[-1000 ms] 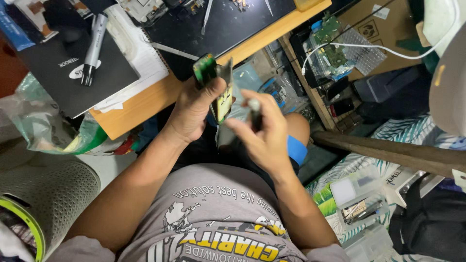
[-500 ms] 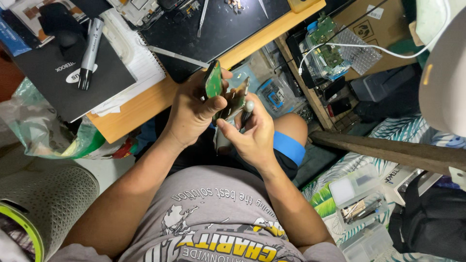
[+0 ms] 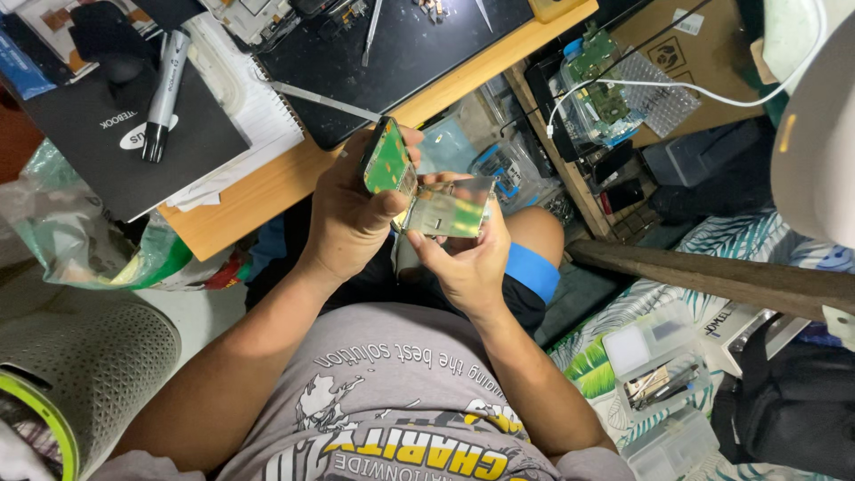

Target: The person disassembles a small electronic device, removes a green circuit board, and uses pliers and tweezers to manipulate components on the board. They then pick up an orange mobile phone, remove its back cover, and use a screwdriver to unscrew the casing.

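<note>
Separation of a small device is the step I judge to be in hand. In the centre of the frame my left hand (image 3: 352, 218) is closed around a green circuit board (image 3: 387, 165) held on edge, thumb pressed to its lower corner. My right hand (image 3: 468, 263) pinches a shiny metal plate (image 3: 450, 207) touching the board's lower edge. Both sit below the wooden worktop (image 3: 267, 191). I judge the next move calls for a steady, gentle pull at the joint.

Wooden desk (image 3: 267, 191): black work mat (image 3: 392, 53), black notebook (image 3: 125, 147), spiral notepad (image 3: 245, 102), marker (image 3: 165, 93).
</note>
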